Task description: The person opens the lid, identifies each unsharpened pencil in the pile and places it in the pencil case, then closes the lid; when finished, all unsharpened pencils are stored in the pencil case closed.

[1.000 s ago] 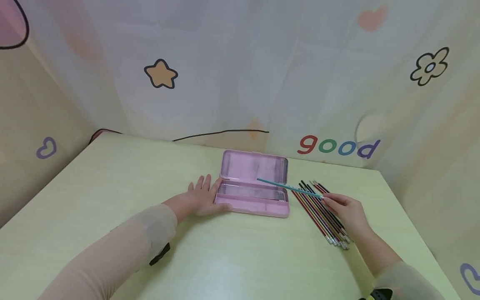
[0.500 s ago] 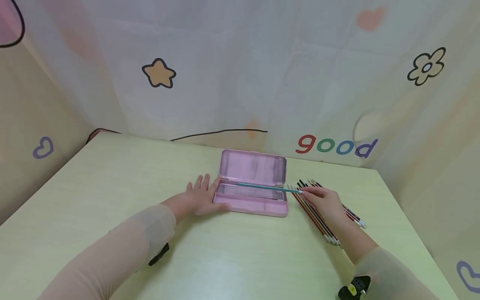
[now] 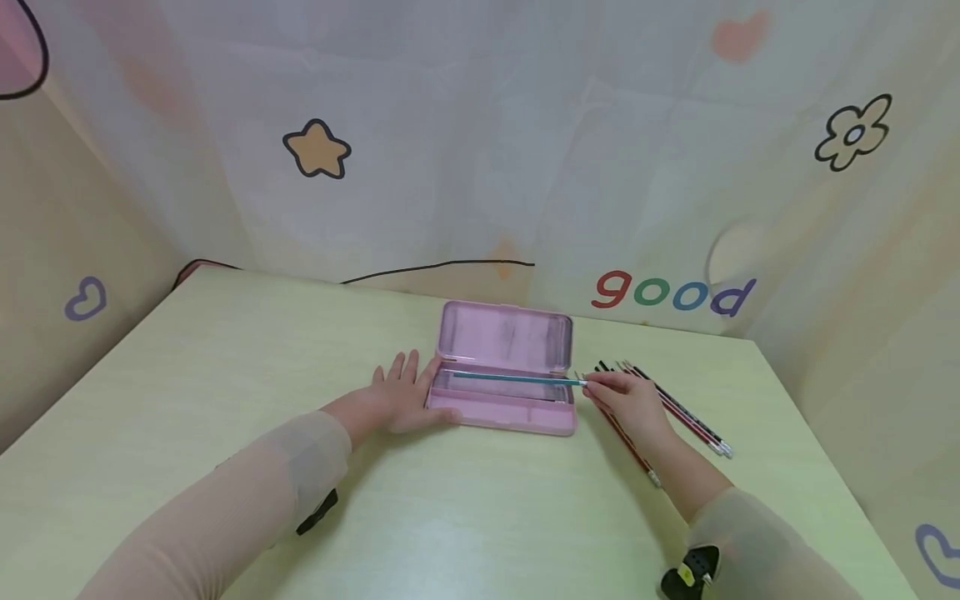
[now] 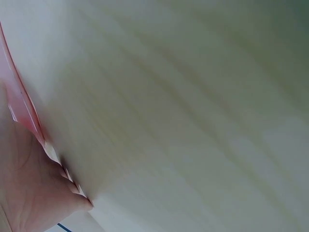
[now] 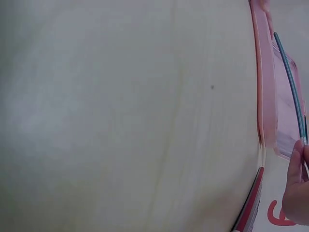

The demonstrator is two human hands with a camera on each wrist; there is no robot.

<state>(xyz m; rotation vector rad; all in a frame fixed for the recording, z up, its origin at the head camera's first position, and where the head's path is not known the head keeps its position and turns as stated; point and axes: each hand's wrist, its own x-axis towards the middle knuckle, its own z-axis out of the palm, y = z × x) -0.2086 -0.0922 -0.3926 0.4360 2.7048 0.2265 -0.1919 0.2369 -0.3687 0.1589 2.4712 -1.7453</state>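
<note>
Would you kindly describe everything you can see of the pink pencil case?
The pencil case is a flat, pale pink box, seemingly metal or hard plastic, lying open on the table with its hinged lid tilted back toward the wall. Its shallow tray looks divided lengthwise by a ridge. The left hand rests flat against its left end. A teal pencil, pinched by the right hand, lies lengthwise over the tray.
</note>
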